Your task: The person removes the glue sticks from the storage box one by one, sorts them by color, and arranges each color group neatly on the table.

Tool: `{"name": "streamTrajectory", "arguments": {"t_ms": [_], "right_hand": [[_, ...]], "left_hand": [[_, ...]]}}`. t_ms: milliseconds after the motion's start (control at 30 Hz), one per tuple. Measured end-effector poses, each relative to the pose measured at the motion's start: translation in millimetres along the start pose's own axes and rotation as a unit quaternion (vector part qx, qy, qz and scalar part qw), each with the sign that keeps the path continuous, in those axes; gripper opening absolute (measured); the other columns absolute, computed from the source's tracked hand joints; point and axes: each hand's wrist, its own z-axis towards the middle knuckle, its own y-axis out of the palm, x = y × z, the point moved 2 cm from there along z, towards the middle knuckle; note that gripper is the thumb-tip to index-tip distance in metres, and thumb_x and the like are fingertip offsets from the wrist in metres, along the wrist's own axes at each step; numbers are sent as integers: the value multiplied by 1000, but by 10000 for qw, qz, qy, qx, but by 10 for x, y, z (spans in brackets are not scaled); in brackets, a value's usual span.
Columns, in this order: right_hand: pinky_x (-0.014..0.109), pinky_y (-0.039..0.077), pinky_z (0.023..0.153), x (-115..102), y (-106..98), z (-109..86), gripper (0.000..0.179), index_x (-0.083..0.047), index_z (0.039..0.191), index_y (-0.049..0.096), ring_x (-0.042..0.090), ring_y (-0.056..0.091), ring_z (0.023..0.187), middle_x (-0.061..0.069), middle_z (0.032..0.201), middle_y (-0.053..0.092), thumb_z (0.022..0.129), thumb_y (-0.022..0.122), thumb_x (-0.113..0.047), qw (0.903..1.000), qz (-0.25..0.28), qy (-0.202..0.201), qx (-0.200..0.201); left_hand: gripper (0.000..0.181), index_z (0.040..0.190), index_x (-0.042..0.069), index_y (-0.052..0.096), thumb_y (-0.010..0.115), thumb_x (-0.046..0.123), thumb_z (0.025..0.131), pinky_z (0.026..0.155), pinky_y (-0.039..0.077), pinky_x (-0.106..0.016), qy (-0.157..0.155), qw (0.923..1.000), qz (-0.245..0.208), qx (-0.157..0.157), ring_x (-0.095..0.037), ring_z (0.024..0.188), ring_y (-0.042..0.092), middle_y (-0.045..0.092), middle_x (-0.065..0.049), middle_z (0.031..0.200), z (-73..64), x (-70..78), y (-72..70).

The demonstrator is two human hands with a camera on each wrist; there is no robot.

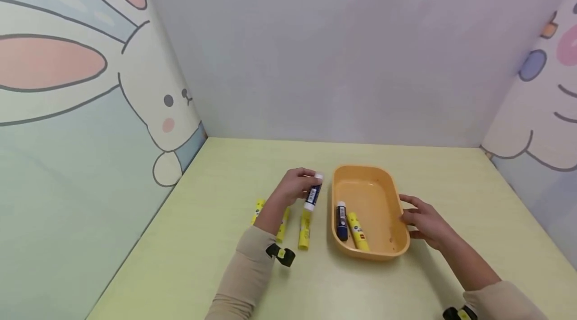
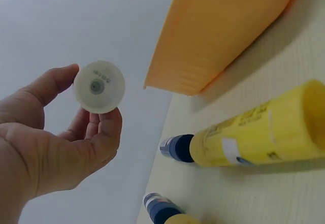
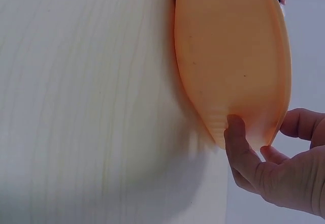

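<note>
My left hand (image 1: 297, 185) pinches a dark blue glue stick (image 1: 313, 193) with white ends between thumb and fingertips. It hangs above the table, left of an orange tray (image 1: 367, 170). In the left wrist view its round white end (image 2: 99, 87) faces the camera. My right hand (image 1: 423, 222) holds the tray's right side, fingers (image 3: 236, 132) on the outer wall and at the rim. Inside the tray lie a blue glue stick (image 1: 341, 222) and a yellow glue stick (image 1: 357, 231), side by side along its left wall.
Yellow glue sticks lie on the pale table (image 1: 180, 260): one (image 1: 304, 235) below my left hand, others (image 1: 283, 226) partly behind the forearm. The left wrist view shows blue parts (image 2: 182, 148) at their far ends. A grey wall (image 1: 338, 59) stands behind, with painted walls at both sides.
</note>
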Motion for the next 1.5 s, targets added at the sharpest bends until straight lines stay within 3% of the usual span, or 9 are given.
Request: {"name": "streamTrajectory", "arguments": {"t_ms": [167, 300, 533, 1133, 1500], "right_hand": [[43, 52, 73, 16, -11, -4, 64, 0, 145, 15, 25, 56, 95, 35, 130, 37, 91, 48, -3, 9999, 86, 51, 24], [43, 52, 74, 6, 3, -9, 64, 0, 145, 15, 26, 56, 96, 35, 130, 37, 91, 48, -3, 9999, 140, 64, 15], [43, 52, 74, -20, -8, -20, 65, 0, 146, 13, 27, 56, 97, 36, 131, 34, 91, 48, -3, 9999, 96, 79, 15], [43, 52, 73, -31, 3, -12, 65, 0, 146, 14, 26, 56, 97, 36, 131, 35, 90, 48, -2, 9998, 194, -36, -24], [43, 52, 75, -19, 7, -16, 65, 0, 146, 14, 26, 56, 98, 35, 132, 34, 91, 48, -3, 9998, 187, 76, 13]], "left_hand": [[34, 113, 3, 62, 71, 18, 84, 72, 53, -37, -126, 9998, -14, 172, -22, 86, 63, 64, -10, 101, 4, -30, -153], [35, 115, 1, 61, 70, 18, 84, 76, 52, -40, -53, 9995, 98, 283, -22, 86, 63, 64, -12, 103, 20, -31, -278], [36, 115, 3, 60, 71, 19, 84, 69, 54, -33, -209, 9973, 340, 620, -20, 77, 62, 64, -10, 98, 92, -102, -488], [40, 118, 7, 61, 70, 27, 84, 73, 52, -33, -519, 9908, 293, 1212, -23, 92, 60, 61, -10, 108, 220, -178, -1095], [44, 125, 8, 59, 68, 27, 86, 68, 49, -28, -683, 9884, 214, 1339, -20, 89, 55, 59, -11, 111, 378, -324, -1335]]}}
